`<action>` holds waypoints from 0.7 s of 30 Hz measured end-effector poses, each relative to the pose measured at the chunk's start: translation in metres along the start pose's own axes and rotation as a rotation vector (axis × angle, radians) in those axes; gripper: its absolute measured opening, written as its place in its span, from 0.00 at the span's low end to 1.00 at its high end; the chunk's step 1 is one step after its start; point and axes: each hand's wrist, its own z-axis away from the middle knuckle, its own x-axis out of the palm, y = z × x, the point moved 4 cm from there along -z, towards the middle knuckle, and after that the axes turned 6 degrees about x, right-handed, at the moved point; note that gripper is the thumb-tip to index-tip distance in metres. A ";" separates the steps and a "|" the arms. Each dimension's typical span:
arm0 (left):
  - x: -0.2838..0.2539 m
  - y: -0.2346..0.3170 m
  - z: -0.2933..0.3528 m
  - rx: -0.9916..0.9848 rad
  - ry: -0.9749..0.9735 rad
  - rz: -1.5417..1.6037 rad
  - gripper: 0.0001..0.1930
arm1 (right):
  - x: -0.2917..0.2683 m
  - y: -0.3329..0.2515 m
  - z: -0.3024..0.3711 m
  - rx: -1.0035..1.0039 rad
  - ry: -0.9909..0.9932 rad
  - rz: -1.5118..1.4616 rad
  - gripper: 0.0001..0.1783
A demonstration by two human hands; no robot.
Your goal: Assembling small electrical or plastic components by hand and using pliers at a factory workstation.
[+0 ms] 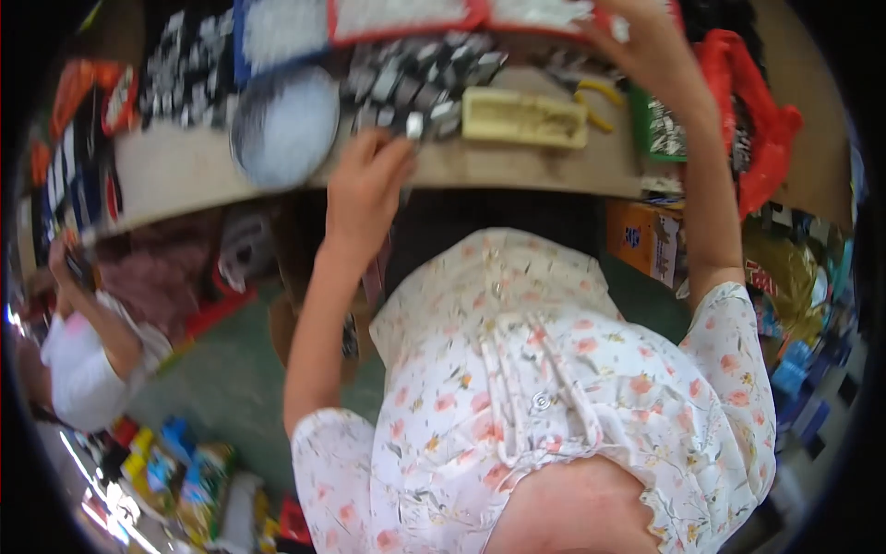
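My left hand (360, 192) rests over the table's front edge with its fingers bent together. Whether they hold a small piece is too blurred to make out. Just past its fingertips lies a small whitish piece (415, 125), at the edge of a heap of grey and black small parts (420, 78). My right hand (651, 51) reaches far forward to the right end of a red tray (443, 28) with white small pieces in it. Motion smears its fingers, and a white spot shows beside them. A cream rectangular block with a recess (523, 118) lies between my hands.
A round metal bowl (242, 138) of white pieces stands left, near a blue tray (242, 55). Yellow-handled pliers (600, 103), a green tray (640, 120) and a red plastic bag (761, 157) are right. Another person (97, 355) works at far left.
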 end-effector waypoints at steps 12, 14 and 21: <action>-0.011 0.002 -0.014 -0.020 -0.121 0.112 0.11 | -0.012 -0.005 -0.028 0.093 -0.080 -0.054 0.10; -0.015 0.002 -0.005 -0.046 -0.151 0.084 0.11 | -0.006 0.016 -0.044 0.081 -0.072 -0.130 0.09; -0.024 0.020 -0.002 -0.219 -0.155 0.250 0.11 | 0.029 0.112 -0.119 0.070 0.142 0.055 0.10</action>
